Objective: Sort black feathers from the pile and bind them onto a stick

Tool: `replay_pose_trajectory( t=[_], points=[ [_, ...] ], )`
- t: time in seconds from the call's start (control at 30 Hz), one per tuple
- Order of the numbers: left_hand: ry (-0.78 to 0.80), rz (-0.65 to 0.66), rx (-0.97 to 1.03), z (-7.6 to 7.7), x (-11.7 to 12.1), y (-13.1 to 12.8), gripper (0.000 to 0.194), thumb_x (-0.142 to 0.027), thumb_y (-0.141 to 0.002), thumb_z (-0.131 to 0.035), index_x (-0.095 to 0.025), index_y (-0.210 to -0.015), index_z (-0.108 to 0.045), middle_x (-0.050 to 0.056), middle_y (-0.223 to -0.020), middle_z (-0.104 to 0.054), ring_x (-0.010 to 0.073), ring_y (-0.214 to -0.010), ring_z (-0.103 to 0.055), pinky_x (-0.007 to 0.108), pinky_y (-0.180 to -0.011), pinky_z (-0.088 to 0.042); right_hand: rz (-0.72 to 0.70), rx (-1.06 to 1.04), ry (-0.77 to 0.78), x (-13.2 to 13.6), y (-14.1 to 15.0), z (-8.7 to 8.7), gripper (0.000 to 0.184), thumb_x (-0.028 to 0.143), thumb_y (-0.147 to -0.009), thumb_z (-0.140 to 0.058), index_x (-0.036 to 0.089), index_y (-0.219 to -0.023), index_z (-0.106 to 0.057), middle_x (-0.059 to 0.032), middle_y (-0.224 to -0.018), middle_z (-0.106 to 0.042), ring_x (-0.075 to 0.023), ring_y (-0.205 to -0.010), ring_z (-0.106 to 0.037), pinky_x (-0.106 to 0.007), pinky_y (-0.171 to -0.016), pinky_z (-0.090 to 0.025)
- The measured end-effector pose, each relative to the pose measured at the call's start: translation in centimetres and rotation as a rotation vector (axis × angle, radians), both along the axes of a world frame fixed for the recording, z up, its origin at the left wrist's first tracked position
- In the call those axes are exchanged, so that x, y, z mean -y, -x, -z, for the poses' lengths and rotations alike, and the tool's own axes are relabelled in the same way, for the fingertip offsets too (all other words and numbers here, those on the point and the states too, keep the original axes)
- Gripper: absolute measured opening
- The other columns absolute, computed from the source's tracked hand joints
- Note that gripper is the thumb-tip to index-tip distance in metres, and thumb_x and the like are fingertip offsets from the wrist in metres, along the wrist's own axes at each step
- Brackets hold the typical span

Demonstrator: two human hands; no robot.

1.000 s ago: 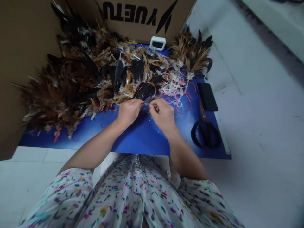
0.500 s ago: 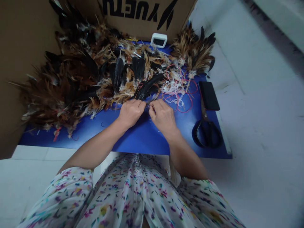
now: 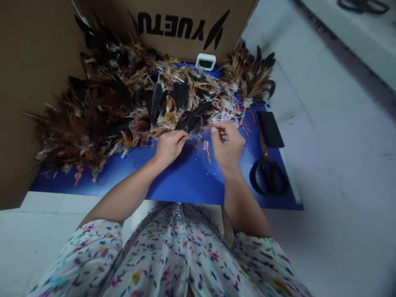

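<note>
Compared with the earlier frame, the right hand (image 3: 229,144) is shifted away from the left hand (image 3: 170,146), toward the right edge of the blue surface (image 3: 182,181), and a gap is opened between the two. By the left hand, whose fingertips are pinched together, one end of a blurred feathery wisp (image 3: 199,133) is gripped. The right hand is half closed, thumb raised near the curled index finger; whether the wisp's other end is held there cannot be told. The wisp is stretched across the gap, just nearer the front edge than a bunch of black feathers (image 3: 198,117). A narrow brown sliver (image 3: 208,152) is seen below it.

Beyond the right hand, tangled white and red string (image 3: 225,108) is spread. Toward the right edge are placed a black phone (image 3: 270,128) and black-handled scissors (image 3: 269,177), the handles near the front right corner. Brown feathers (image 3: 89,111) are heaped toward the left edge. At the far edge, a white digital timer (image 3: 206,62) is set before a cardboard box (image 3: 179,45).
</note>
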State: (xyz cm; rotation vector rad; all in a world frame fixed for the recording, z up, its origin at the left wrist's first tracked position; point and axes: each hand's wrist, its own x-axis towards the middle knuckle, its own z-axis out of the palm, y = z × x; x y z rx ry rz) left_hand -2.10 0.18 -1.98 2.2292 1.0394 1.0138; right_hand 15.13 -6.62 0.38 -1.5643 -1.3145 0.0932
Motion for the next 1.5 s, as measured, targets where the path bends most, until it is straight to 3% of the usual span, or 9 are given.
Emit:
replay_pose_trajectory(
  t=[0.17, 0.33, 0.63, 0.8, 0.97, 1.17, 1.37, 1.5],
  points=[
    [0.248, -0.019, 0.245, 0.4, -0.9, 0.1, 0.016, -0.032, -0.085, -0.064, -0.020, -0.077, -0.071, 0.000, -0.067, -0.069, 0.0114, -0.059, -0.062, 0.023, -0.064, -0.046, 0.045, -0.021, 0.045, -0.7, -2.3, 0.9, 0.013, 0.028, -0.088, -0.055, 0.023, -0.089, -0.066, -0.0030, -0.084, -0.068, -0.0167, -0.073, -0.061, -0.032, -0.071, -0.050],
    [0.450, -0.027, 0.396, -0.1, -1.3, 0.0, 0.018, -0.035, -0.080, -0.067, -0.018, -0.075, -0.069, -0.001, -0.065, -0.069, 0.0086, -0.051, -0.058, 0.021, -0.056, -0.046, 0.000, 0.105, 0.288, 0.0, -2.9, 1.2, 0.010, 0.024, -0.083, -0.058, 0.020, -0.076, -0.066, -0.0033, -0.072, -0.067, -0.0177, -0.065, -0.059, -0.032, -0.067, -0.046],
    [0.543, 0.008, 0.572, -0.3, -1.6, -0.1, 0.021, -0.038, -0.075, -0.071, -0.017, -0.076, -0.069, 0.001, -0.067, -0.070, 0.0070, -0.049, -0.056, 0.019, -0.048, -0.043, 0.027, 0.373, 0.671, 1.3, -1.6, 1.5, 0.012, 0.030, -0.083, -0.067, 0.019, -0.083, -0.069, -0.0067, -0.080, -0.071, -0.0215, -0.076, -0.065, -0.031, -0.067, -0.042],
    [0.570, 0.011, 0.637, 0.0, -2.1, -0.2, 0.025, -0.039, -0.073, -0.074, -0.015, -0.074, -0.067, 0.001, -0.065, -0.070, 0.0068, -0.047, -0.055, 0.019, -0.045, -0.042, 0.058, 0.405, 0.625, 1.5, -1.4, 1.4, 0.014, 0.027, -0.088, -0.060, 0.018, -0.093, -0.070, -0.0080, -0.090, -0.073, -0.0209, -0.084, -0.067, -0.030, -0.074, -0.044],
    [0.571, 0.021, 0.660, 0.1, -2.2, -0.3, 0.023, -0.036, -0.073, -0.074, -0.015, -0.073, -0.067, 0.001, -0.063, -0.069, 0.0063, -0.045, -0.053, 0.018, -0.043, -0.041, 0.036, 0.387, 0.695, 0.0, -1.8, 1.3, 0.016, 0.023, -0.088, -0.059, 0.018, -0.097, -0.071, -0.0085, -0.096, -0.074, -0.0206, -0.088, -0.068, -0.028, -0.076, -0.045],
    [0.577, 0.031, 0.657, 0.1, -2.1, -0.4, 0.019, -0.033, -0.073, -0.073, -0.015, -0.072, -0.067, 0.001, -0.063, -0.069, 0.0064, -0.045, -0.054, 0.018, -0.043, -0.040, -0.043, 0.353, 0.772, -1.4, -2.0, 1.4, 0.013, 0.013, -0.084, -0.058, 0.017, -0.081, -0.070, -0.0083, -0.083, -0.074, -0.0194, -0.079, -0.066, -0.028, -0.073, -0.043],
    [0.589, 0.031, 0.659, -0.1, -2.0, -0.4, 0.020, -0.033, -0.072, -0.074, -0.015, -0.071, -0.067, 0.001, -0.062, -0.069, 0.0059, -0.044, -0.052, 0.017, -0.042, -0.040, -0.065, 0.251, 0.700, -1.3, -2.6, 1.8, 0.012, 0.011, -0.079, -0.058, 0.017, -0.070, -0.064, -0.0052, -0.073, -0.070, -0.0176, -0.071, -0.065, -0.027, -0.070, -0.044],
    [0.624, 0.042, 0.677, -0.1, -1.9, -0.4, 0.025, -0.038, -0.069, -0.077, -0.015, -0.071, -0.066, 0.001, -0.062, -0.069, 0.0057, -0.042, -0.051, 0.018, -0.041, -0.039, -0.058, 0.125, 0.618, -1.0, -3.8, 1.9, 0.009, 0.016, -0.080, -0.054, 0.018, -0.074, -0.060, -0.0021, -0.070, -0.069, -0.0148, -0.068, -0.066, -0.025, -0.066, -0.048]
  ],
)
